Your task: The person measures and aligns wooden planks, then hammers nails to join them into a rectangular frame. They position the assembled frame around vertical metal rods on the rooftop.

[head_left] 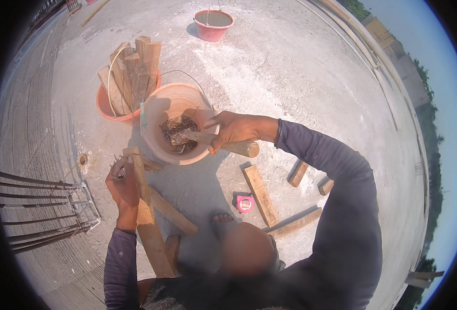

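Observation:
My right hand (236,129) is closed round the wooden handle of a hammer (246,149). Its head hangs down over the inside of a pale, mortar-stained bucket (158,106). A heap of nails and scraps (184,124) lies on the bucket's bottom. My left hand (123,181) is pinched beside the upper end of a long wooden plank (153,240), with thin nails (118,157) poking out from the fingers. The plank slants down toward my body, and its lower end passes out of sight near my clothing.
An orange bucket (104,106) full of upright wood offcuts (135,70) adjoins the pale one. Farther off stands a pink bucket (215,33) of grey contents. A pink tape measure (245,203) and wood blocks (262,194) lie on the concrete. Steel bars (37,206) jut in at left.

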